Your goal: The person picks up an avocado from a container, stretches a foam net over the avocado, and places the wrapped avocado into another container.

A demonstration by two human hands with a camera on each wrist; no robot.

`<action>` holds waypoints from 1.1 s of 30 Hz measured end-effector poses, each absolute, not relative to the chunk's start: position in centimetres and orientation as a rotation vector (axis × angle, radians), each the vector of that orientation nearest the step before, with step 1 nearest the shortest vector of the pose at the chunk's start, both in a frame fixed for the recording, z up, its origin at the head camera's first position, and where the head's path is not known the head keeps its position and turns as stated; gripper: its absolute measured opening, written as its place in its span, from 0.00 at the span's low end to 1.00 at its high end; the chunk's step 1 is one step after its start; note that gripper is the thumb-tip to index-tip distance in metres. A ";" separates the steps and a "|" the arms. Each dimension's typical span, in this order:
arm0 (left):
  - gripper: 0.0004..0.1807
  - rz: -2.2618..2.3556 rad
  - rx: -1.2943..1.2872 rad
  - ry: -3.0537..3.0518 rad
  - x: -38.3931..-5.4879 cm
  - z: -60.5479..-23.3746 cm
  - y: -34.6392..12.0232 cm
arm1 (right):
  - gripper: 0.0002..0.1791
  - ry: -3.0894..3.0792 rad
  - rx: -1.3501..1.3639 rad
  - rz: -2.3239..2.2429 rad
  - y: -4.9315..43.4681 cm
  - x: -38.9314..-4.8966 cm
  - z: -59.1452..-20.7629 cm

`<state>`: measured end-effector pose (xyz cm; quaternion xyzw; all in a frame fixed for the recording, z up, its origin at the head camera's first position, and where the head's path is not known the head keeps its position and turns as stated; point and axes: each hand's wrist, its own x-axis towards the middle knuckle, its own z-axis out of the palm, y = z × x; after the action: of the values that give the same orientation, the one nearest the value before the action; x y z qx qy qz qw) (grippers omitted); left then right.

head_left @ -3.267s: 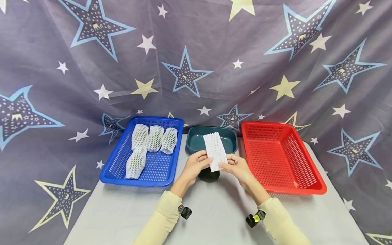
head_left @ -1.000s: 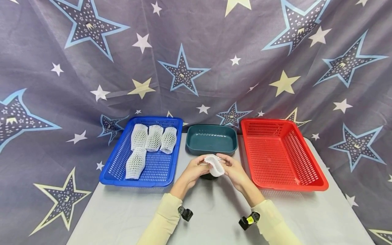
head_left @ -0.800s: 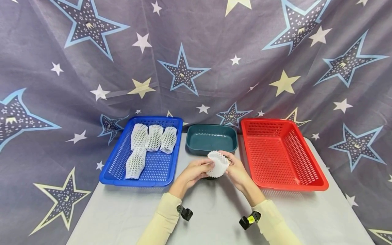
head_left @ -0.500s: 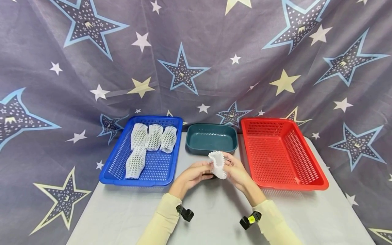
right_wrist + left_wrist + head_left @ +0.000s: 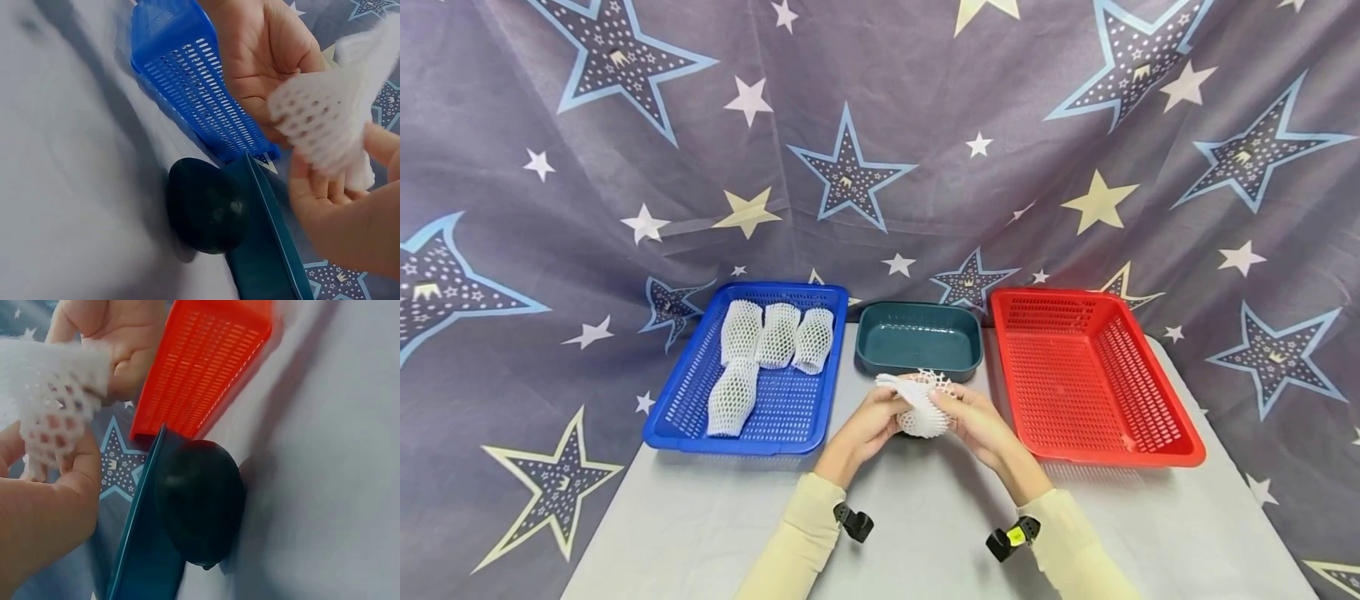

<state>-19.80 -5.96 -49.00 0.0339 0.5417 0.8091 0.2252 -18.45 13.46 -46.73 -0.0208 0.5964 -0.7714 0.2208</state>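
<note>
A white foam fruit net (image 5: pixel 922 414) is between my two hands, its mesh stretched and one end folded over. My left hand (image 5: pixel 867 425) grips it from the left, with fingers curled at the mesh. On the other side my right hand (image 5: pixel 987 425) holds the net with thumb and fingers. Below the hands a dark green, smooth avocado (image 5: pixel 200 503) rests on the table against the front of the teal basin (image 5: pixel 265 219); in the head view the hands and net hide nearly all of it.
A blue basket (image 5: pixel 790 417) at the left holds several fruits in white foam nets (image 5: pixel 733 398). At the right stands a red basket (image 5: pixel 1060 392). The teal basin sits between them, before a star-patterned curtain (image 5: pixel 700 167).
Held flat and upright at first, the foam net was tipped with its mouth open toward me. It has since been turned and bunched, with one end now folded to the left.
</note>
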 end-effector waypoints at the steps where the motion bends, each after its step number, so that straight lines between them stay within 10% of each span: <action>1: 0.27 2.224 0.087 1.478 -19.8 -49.0 -6.0 | 0.07 1.635 -0.056 -2.166 13.4 -18.5 -46.7; 20: 0.24 2.316 0.017 1.478 -19.8 -48.8 -6.7 | 0.09 1.627 -0.070 -2.252 13.2 -18.9 -47.4; 33: 0.18 2.278 -0.234 1.808 -19.9 -49.8 -5.1 | 0.08 1.738 0.453 -2.340 12.0 -19.6 -50.5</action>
<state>-19.86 -5.05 -49.76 -0.0799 0.6158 0.7758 0.1118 -19.57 11.99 -50.55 0.1530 0.5864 -0.7897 0.0956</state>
